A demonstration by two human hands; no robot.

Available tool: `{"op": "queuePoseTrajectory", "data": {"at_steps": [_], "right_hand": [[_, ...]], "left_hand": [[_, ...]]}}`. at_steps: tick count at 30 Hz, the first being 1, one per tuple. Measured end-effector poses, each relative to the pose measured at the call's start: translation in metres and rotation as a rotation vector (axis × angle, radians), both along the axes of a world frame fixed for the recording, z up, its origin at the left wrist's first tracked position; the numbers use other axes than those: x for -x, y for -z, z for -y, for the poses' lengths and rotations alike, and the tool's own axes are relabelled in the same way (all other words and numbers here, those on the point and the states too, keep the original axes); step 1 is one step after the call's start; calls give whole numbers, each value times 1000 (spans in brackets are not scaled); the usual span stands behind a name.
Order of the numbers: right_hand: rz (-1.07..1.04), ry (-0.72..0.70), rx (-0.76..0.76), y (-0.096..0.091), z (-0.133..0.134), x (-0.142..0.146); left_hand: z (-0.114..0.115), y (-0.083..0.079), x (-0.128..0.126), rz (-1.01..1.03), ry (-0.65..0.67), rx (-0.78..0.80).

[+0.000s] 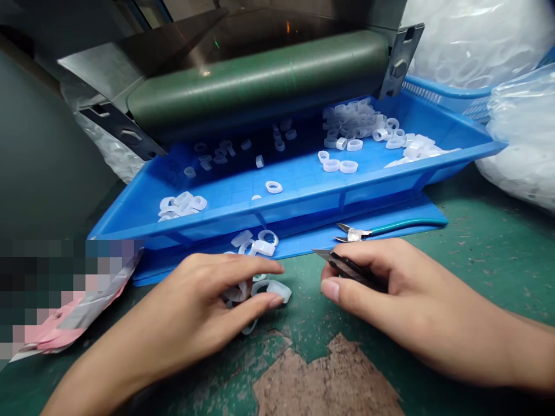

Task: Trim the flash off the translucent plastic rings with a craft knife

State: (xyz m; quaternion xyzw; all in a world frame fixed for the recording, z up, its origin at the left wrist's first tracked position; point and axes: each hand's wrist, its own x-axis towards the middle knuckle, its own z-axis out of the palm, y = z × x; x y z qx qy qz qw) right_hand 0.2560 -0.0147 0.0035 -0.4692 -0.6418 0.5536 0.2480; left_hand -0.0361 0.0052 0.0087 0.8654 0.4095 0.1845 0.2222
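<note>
My left hand (212, 300) is over a small group of translucent white plastic rings on the green table. Its thumb and index finger are apart, and the thumb tip overlaps one ring (280, 290); I cannot tell whether they touch. The other fingers are mostly hidden. More rings (263, 247) lie just beyond this hand, against the blue tray's front. In my right hand (407, 306) is a black utility knife (358, 271), its blade pointing left toward the rings. Right behind that hand lie cutting pliers (390, 227) with teal handles.
A blue tray (303, 199) with many scattered white rings stands beneath a green conveyor roller (260, 81). Clear plastic bags (524, 133) of white parts and a blue basket (451, 98) are at right. A pink and grey packet (82, 312) lies at left. The tabletop's surface is worn in front.
</note>
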Motion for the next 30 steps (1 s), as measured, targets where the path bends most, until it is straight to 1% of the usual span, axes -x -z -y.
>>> {"op": "queuePoseTrajectory", "data": {"at_steps": [3,5,7,9,10,12,14,15,18,21,23,27,30], "right_hand": [[-5,63,-70,-3,-4,5],[-13,79,-102,-5,-8,11],[-22,75,-105,-7,-10,16],[-36,72,-90,-8,-11,17],[-48,73,-78,-7,-10,16],[-81,67,-43,-4,-7,12],[-129,26,21,-1,-4,5],[-153,-1,53,0,-3,2],[-194,-58,119,1,-3,-4],[-200,-75,175,0,-3,-3],[-208,-79,224,-1,-2,-1],[-289,-54,264,-3,-1,1],[-291,-30,245,-2,-1,-1]], "left_hand": [[-3,-1,-1,-40,80,-3],[-3,0,-4,-7,96,-56],[1,2,-7,37,100,-148],[7,4,-7,60,119,-218],[10,5,-6,62,139,-221],[14,6,-2,63,184,-186],[16,5,1,63,221,-146],[15,5,2,56,218,-139],[15,4,-1,38,144,-179],[18,4,-9,51,69,-223],[20,4,-16,86,26,-220],[21,8,-27,241,-57,-118],[18,8,-31,293,-119,-25]]}}
